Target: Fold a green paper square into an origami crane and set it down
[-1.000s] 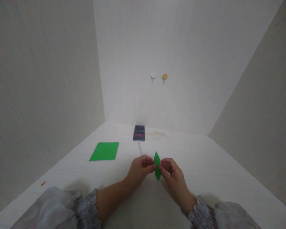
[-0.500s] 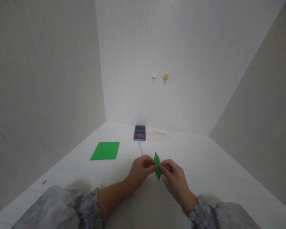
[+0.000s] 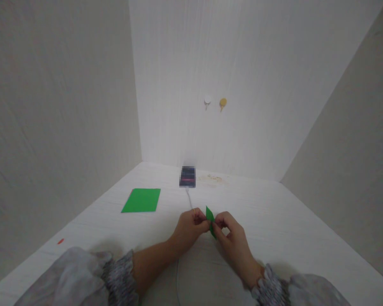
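Observation:
Between my two hands is a small piece of folded green paper point(image 3: 210, 213), narrow and pointed at its upper and lower ends. My left hand point(image 3: 191, 227) pinches its left side with thumb and fingers. From the other side, my right hand point(image 3: 232, 233) grips it, thumb and index finger closed on the paper's middle. The fingertips cover the centre of the paper, so its folds there are hidden. Both hands are held just above the white table.
A flat green paper square point(image 3: 141, 200) lies to the left. Toward the back wall sits a dark blurred device point(image 3: 187, 177) with a white cable point(image 3: 189, 199) running under my left arm. A small orange-red scrap point(image 3: 61, 241) lies far left. Two hooks, one white point(image 3: 207, 100), one gold point(image 3: 223, 102), hang on the wall.
The folded paper has turned and looks narrower, its top leaning left. My right fingers have moved slightly left over its middle. The square and device stay put.

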Motion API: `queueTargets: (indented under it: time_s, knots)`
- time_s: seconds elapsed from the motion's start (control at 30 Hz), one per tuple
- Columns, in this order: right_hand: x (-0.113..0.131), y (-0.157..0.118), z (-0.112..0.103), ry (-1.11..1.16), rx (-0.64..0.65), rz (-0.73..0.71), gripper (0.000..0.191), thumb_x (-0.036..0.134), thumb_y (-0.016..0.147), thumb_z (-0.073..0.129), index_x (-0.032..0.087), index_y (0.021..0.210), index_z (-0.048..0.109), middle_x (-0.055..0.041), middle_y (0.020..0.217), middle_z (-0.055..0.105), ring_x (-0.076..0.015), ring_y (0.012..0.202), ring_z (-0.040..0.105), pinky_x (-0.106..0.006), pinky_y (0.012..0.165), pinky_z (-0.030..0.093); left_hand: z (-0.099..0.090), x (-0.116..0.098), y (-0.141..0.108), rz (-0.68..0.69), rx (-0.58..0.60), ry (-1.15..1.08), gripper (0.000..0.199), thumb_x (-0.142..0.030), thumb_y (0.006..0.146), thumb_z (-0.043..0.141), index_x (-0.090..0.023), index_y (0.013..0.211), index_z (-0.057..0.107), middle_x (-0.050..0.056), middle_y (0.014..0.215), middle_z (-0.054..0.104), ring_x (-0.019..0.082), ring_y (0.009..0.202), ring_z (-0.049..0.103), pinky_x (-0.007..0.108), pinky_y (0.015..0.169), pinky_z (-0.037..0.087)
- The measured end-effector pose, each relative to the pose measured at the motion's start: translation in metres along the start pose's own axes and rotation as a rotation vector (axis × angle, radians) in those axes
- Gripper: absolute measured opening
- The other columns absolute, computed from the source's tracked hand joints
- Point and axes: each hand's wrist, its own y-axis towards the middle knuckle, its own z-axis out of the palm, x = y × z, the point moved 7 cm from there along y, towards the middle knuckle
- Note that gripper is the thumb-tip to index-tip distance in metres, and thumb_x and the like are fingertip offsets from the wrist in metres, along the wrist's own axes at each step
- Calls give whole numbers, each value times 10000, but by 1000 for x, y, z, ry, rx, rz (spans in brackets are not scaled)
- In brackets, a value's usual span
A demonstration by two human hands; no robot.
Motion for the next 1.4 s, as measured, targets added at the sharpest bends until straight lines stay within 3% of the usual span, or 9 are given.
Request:
queueTargets:
  time_s: [0.37,0.67,1.03,1.2,1.4]
  knots:
    - [2,0,1,-5,29,-19,109,209,782,471,194,690,528,-21,673,537,-157,636,496,-258,576,407,4,-6,-2,-53,10,-98,225,-319,630,631,-138,542,529,9,520,576,120,526,531,227,535,407]
    - [7,-2,-4,27,10,-90,107,163,767,488,194,720,579,-42,726,592,-171,688,546,-277,620,445,7,-5,-3,-39,92,-166,82,-183,586,637,-127,570,579,7,558,604,109,538,533,227,559,406]
    - [18,-2,-6,95,55,-233,158,151,756,513,221,769,653,-64,836,634,-189,771,585,-305,686,479,8,-7,-4,-58,86,-267,122,-194,578,651,-127,614,555,12,581,609,121,566,559,241,585,426]
    - [18,-2,-6,93,63,-230,109,149,731,562,204,763,651,-64,830,631,-189,777,591,-297,702,471,6,-7,-4,-43,77,-251,106,-166,582,636,-126,608,541,-3,561,590,103,533,538,220,550,409]
    - [6,2,-4,176,78,-115,92,196,736,578,217,698,660,-51,808,637,-187,757,595,-295,689,470,7,-8,-6,-42,94,-240,101,-177,591,649,-122,608,566,0,573,604,101,548,540,220,571,409]
